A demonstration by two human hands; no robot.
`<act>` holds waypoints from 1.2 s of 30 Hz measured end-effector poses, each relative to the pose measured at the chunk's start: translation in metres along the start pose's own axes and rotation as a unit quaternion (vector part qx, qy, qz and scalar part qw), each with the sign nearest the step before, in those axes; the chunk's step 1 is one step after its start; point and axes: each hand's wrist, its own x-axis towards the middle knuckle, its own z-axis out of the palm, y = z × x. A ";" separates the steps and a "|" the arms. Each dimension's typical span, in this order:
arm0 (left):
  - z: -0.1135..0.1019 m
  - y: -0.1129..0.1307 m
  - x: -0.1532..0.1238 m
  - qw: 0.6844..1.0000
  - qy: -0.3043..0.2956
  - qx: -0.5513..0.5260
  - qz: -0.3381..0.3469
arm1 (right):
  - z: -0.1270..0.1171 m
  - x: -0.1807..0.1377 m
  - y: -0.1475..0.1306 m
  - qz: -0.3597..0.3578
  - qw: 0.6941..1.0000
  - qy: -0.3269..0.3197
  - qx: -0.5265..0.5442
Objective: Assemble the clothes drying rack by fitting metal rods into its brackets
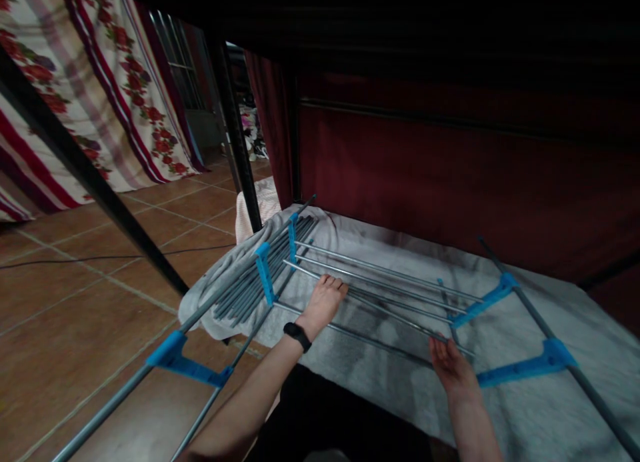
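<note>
Grey metal rod (381,307) slants toward five o'clock; the left hand (327,297) pinches it at six, while the right hand (451,363), palm up at four, touches it, its grip unclear.

Left hand (325,303) masks part of its rod (303,269); grey tube (117,399) beyond the bed's (535,409) left edge gets clipped at picture bottom.
</note>
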 end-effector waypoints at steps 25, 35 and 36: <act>0.001 -0.041 -0.022 0.994 0.043 0.061 -0.083 | -0.004 0.015 -0.007 -0.028 1.000 -0.014 0.002; -0.001 -0.025 -0.016 0.908 0.316 -0.119 -0.248 | -0.006 0.005 0.003 -0.038 0.999 0.001 0.004; -0.003 -0.022 -0.014 0.890 0.340 -0.161 -0.257 | -0.007 0.006 0.004 -0.036 0.999 -0.002 0.006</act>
